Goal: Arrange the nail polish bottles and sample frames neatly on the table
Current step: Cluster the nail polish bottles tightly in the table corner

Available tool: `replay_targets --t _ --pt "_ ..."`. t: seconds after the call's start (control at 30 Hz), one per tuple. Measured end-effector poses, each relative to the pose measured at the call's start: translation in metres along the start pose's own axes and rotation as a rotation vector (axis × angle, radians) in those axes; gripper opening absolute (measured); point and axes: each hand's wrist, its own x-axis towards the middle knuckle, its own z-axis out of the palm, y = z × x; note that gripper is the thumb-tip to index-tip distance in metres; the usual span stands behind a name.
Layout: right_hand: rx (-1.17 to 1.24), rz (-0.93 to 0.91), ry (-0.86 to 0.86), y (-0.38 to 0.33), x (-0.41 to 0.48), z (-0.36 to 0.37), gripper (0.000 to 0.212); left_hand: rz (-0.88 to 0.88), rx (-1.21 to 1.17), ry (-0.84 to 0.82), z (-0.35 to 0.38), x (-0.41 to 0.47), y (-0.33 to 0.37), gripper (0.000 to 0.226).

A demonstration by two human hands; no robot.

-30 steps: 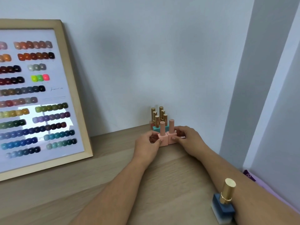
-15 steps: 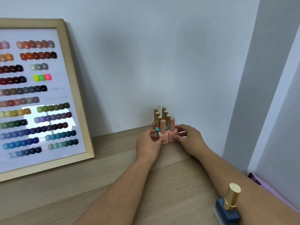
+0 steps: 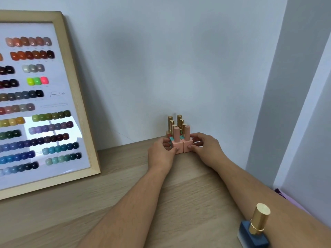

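Fingers of our left hand (image 3: 161, 153) curl round one pale pink square nail polish bottle (image 3: 176, 140); our right hand (image 3: 206, 149) pinches its pink twin (image 3: 187, 143). Both stand upright, touching, on the light wooden table (image 3: 125, 176), before gold-capped bottles (image 3: 179, 120) near the wall (image 3: 179, 68).

Single head-worn wide-angle view, facing forward and down over the table (image 3: 116, 190) to the wall (image 3: 179, 68). Left hand (image 3: 160, 153) and right hand (image 3: 206, 149) lie mid-frame, far out, at the bottles (image 3: 176, 135); frame (image 3: 79, 108) cropped at left.
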Motion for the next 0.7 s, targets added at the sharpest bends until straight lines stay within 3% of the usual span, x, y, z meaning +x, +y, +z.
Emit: replay_targets --t 0.7 --pt "0.016 0.009 0.029 -0.005 0.002 -0.001 0.036 -0.023 -0.027 -0.012 0.0 0.008 0.0 0.043"
